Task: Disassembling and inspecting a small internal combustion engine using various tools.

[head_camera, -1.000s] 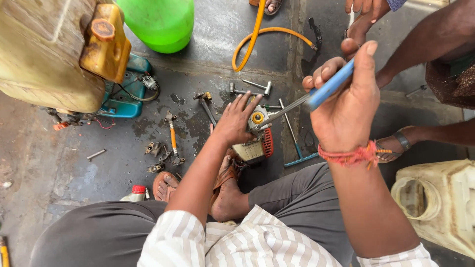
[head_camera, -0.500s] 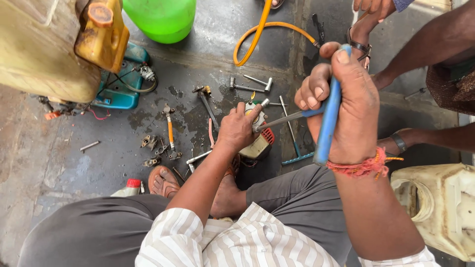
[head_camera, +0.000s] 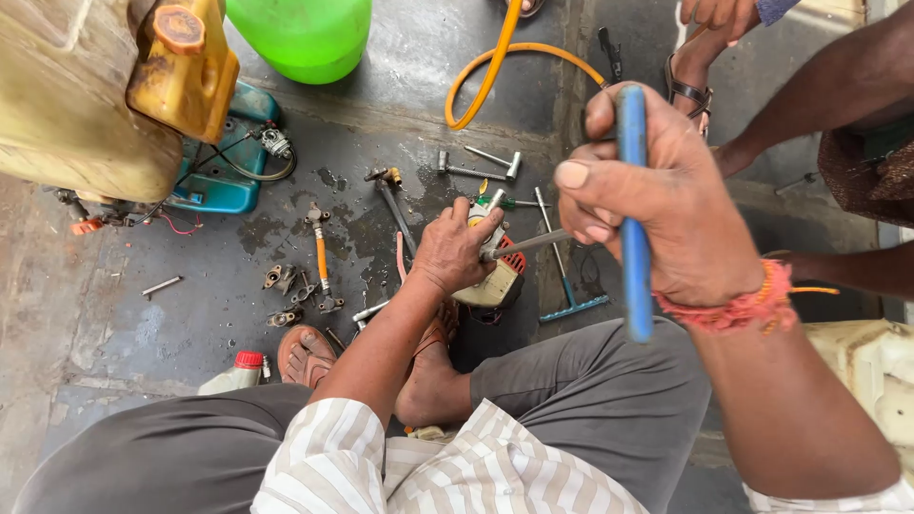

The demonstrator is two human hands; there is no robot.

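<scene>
Right hand, right of centre: fingers closed in a fist around the blue handle of a long tool. The handle stands near upright, poking out above the fist and below the wrist. The tool's metal shaft runs left from under the fingers toward the small engine part at frame centre.

Left hand, centre: fingers curled down over the top of the engine part, gripping it against the floor. The shaft's tip meets the part just beside the left fingertips; the exact contact point is hidden by the hand.

Engine part: cream body with a red section, sitting on the wet concrete floor between the person's feet and the scattered tools.

Around it: an orange-handled screwdriver left of centre, a T-handled wrench above, an orange hose at upper centre, a green container at top, a yellowish tank at upper left. Another person's arm at upper right.
</scene>
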